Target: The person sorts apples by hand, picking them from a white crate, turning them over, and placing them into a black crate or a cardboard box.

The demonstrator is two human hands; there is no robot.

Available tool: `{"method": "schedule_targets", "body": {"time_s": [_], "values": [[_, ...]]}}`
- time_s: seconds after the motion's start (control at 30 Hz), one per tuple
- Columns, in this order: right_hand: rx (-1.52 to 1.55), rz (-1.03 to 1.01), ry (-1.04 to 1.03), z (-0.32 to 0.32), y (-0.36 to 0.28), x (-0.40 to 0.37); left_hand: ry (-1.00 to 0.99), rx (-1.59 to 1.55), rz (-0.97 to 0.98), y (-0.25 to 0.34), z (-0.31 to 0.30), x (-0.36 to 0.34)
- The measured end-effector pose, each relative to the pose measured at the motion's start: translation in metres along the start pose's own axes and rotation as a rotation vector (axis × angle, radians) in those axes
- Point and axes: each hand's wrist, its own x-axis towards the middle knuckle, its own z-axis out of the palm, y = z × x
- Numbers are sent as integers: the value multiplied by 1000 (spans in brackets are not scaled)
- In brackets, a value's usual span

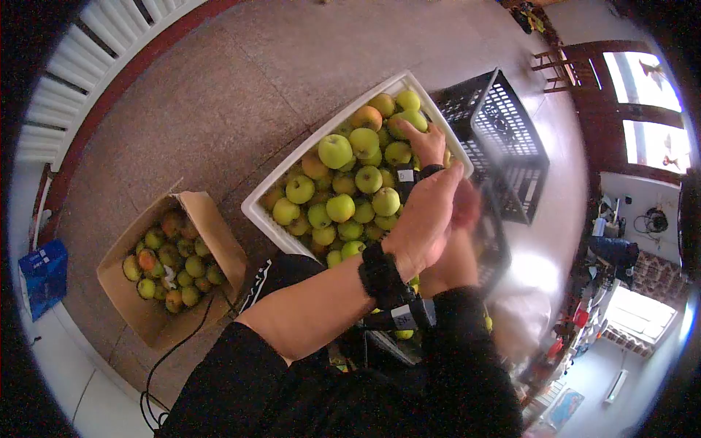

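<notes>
My right hand (426,142) reaches over the far right part of a white crate (266,223), its fingers closed on a green apple (407,124). A black band with a white label is round that wrist. My left hand (423,223), with a black wristband, crosses in front of my right forearm. Its fingers are smeared by motion beside a blurred reddish shape (467,206), so I cannot make out their grip. Many green and yellowish apples (340,208) fill the crate, a few with an orange blush.
A cardboard box (131,306) of apples, some browned, stands on the floor at left. Black perforated crates (515,146) stand right of the white crate. A cable (179,343) runs near the box. A blue package (44,277) lies far left; a white radiator (73,87) lines the wall.
</notes>
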Motion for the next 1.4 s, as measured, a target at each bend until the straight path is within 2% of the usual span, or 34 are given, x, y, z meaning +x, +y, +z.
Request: {"method": "schedule_targets", "body": {"time_s": [0.03,0.13,0.2,0.27,0.33,0.43,0.47,0.5,0.57,0.6,0.63,0.73,0.8,0.9,0.93,1.0,1.07,1.1,1.2,1.23,1.27,1.3,1.37,1.4], "values": [[37,34,-31,-4,-5,-2,-10,-7,-5,-2,-3,1],[624,381,-166,-29,-20,-20,37,106,58,-2,-8,1],[1317,548,-364,-47,20,-33,105,198,138,-1,-7,-1],[1082,190,-177,-53,43,-55,179,264,221,-4,-4,-3],[1976,481,-90,-90,22,-92,231,351,267,-8,-6,-3],[2045,281,-162,-137,26,-144,278,535,285,-20,-7,-10],[1983,258,-30,-144,30,-157,154,694,352,-28,-14,-8],[1917,237,97,-147,33,-169,173,643,286,-41,-12,-8],[1997,156,85,-163,31,-186,63,528,81,-58,0,-23],[2138,88,-63,-179,18,-192,-84,533,-31,-68,-9,-20],[2271,15,-229,-191,14,-197,-135,536,-42,-79,-9,-22],[1965,-40,-213,-217,30,-220,-254,571,-124,-104,-11,-31],[1862,-35,-212,-237,41,-237,-357,715,-121,-121,-17,-38],[1631,51,-126,-267,44,-272,-429,753,-201,-141,-18,-47],[1652,67,-82,-275,45,-283,-423,747,-231,-148,-18,-50],[1396,126,132,-284,52,-303,-405,721,-318,-162,-24,-53],[1147,211,317,-289,58,-321,-349,625,-519,-167,-29,-53],[1070,180,335,-289,61,-328,-313,579,-616,-171,-31,-54],[862,111,391,-273,74,-346,-198,512,-661,-189,-39,-58],[713,107,382,-272,73,-348,-168,487,-689,-191,-41,-58],[560,13,376,-278,70,-346,-179,410,-752,-191,-48,-52],[402,-84,368,-283,71,-344,-164,390,-728,-192,-48,-49],[411,-129,268,-280,82,-345,-147,337,-669,-192,-46,-46],[409,-154,212,-279,86,-346,-211,337,-661,-192,-44,-46]]}}
